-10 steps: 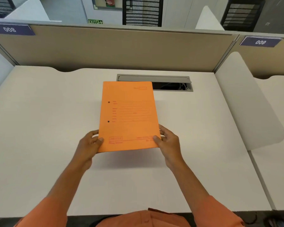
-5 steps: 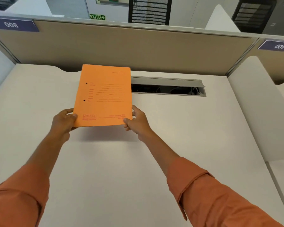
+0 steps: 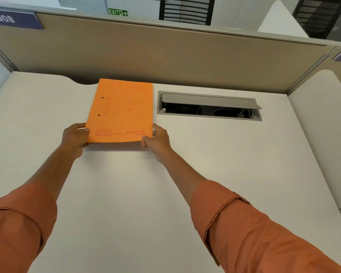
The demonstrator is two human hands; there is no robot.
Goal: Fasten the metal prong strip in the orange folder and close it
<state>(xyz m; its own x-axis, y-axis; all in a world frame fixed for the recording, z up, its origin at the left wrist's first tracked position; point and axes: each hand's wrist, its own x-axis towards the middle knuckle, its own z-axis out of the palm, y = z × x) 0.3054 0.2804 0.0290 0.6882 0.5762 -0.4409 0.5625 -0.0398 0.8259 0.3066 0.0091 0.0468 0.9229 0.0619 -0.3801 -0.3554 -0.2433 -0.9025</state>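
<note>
The orange folder (image 3: 122, 113) is closed, its printed front cover facing up, with two small dark holes near its left edge. It lies low over the far middle of the white desk (image 3: 136, 194), its near edge slightly raised. My left hand (image 3: 75, 137) grips the folder's near left corner, thumb on top. My right hand (image 3: 157, 139) grips the near right corner the same way. The metal prong strip is hidden inside the folder.
An open cable tray (image 3: 209, 106) with a raised grey lid is sunk into the desk just right of the folder. A beige partition wall (image 3: 165, 54) runs along the desk's far edge. A white side divider (image 3: 323, 134) bounds the desk on the right.
Both hands have carried the closed folder away from me and to the left, lowering it toward the desk beside the cable tray. My arms are now stretched out.
</note>
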